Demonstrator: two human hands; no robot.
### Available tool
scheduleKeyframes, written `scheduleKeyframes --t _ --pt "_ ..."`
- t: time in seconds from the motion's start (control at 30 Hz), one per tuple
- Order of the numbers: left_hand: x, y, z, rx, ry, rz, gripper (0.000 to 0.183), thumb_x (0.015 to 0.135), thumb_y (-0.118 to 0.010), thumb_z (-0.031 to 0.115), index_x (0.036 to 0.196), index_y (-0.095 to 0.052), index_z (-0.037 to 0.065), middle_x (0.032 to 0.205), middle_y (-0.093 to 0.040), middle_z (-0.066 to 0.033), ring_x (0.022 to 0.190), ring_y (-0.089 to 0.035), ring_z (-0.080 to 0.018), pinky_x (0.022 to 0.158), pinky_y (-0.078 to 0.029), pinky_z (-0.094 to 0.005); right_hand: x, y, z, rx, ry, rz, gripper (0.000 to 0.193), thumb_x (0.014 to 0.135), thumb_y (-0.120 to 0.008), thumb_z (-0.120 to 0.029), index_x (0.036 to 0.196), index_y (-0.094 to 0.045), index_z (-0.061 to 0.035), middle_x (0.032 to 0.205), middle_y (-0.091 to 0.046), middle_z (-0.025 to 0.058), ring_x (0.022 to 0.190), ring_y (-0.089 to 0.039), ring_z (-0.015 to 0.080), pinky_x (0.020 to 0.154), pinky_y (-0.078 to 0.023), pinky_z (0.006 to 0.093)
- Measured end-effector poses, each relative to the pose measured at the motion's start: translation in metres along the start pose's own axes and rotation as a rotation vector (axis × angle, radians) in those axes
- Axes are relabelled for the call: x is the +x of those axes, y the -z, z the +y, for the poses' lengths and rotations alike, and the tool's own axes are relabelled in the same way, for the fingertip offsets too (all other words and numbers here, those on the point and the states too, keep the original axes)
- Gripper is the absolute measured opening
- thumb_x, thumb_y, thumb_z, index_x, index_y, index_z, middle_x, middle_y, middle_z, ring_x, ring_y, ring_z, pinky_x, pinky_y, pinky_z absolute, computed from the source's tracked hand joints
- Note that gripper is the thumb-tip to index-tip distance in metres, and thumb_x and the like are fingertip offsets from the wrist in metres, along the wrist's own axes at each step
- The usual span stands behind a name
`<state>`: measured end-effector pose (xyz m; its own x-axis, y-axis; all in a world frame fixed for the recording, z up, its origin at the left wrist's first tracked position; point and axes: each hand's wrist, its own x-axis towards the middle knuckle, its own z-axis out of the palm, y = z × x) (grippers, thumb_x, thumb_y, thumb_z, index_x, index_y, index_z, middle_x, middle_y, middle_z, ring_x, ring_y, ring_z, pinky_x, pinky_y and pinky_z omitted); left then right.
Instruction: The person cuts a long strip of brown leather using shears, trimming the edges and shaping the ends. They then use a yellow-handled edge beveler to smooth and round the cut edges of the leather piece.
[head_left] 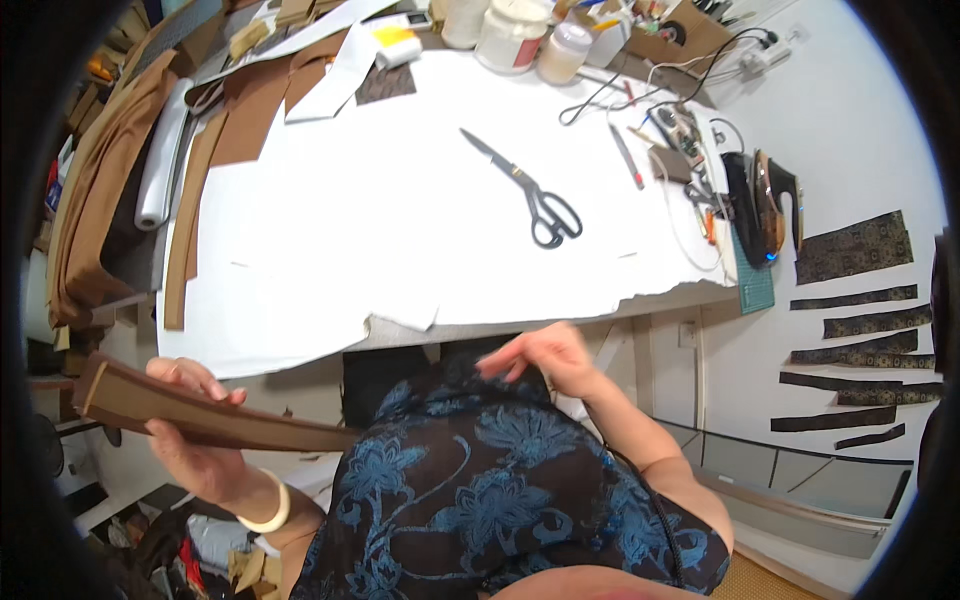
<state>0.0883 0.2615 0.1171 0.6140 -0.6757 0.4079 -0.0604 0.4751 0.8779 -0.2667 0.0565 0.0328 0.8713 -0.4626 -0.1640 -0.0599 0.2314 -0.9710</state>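
My left hand (200, 462) grips a long brown strip (240, 422) between thumb and fingers, off the table's near left edge. The strip looks stiff and layered, leather or cloth, I cannot tell which. Its far end runs right to my patterned top. My right hand (542, 358) is held in front of my body, just off the table's near edge, fingers apart and nothing in them. Black-handled scissors (528, 190) lie on the white-covered table (380, 220), blades pointing to the far left.
Brown material (245, 115) and a white roll (163, 160) lie at the left. Jars (513, 38) stand at the back. Cables, a red-ended tool (627, 157) and an iron (768, 210) crowd the right side. Patterned pieces (855, 248) hang on the right wall.
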Motion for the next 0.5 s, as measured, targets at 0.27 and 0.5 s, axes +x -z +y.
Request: scheduleKeyframes --t 0.27,0.5 --pt "0.075 -0.027 0.035 0.034 -0.413 -0.090 0.039 0.110 -0.035 0.020 0.134 -0.042 -0.009 0.101 -0.044 -0.0117 0.079 -0.047 -0.0161 0.060 -0.041 -0.0230 0.142 0.243 -0.137 -1.050 0.677 1.099 0.020 0.094 -0.072 -0.018 0.108 -0.076 -0.0052 0.102 -0.076 0.0081 0.091 -0.072 0.0142 0.074 -0.057 0.0281" --pt "0.113 -0.070 0.050 0.157 -0.370 0.034 0.036 0.106 -0.049 0.015 0.137 -0.050 -0.001 0.125 -0.063 -0.0248 0.109 -0.069 -0.0301 0.093 -0.061 -0.0394 0.323 0.423 -0.206 -1.953 -0.027 0.896 0.028 0.091 -0.066 -0.025 0.114 -0.072 -0.0105 0.117 -0.068 0.0171 0.110 -0.066 0.0369 0.092 -0.055 0.0500"
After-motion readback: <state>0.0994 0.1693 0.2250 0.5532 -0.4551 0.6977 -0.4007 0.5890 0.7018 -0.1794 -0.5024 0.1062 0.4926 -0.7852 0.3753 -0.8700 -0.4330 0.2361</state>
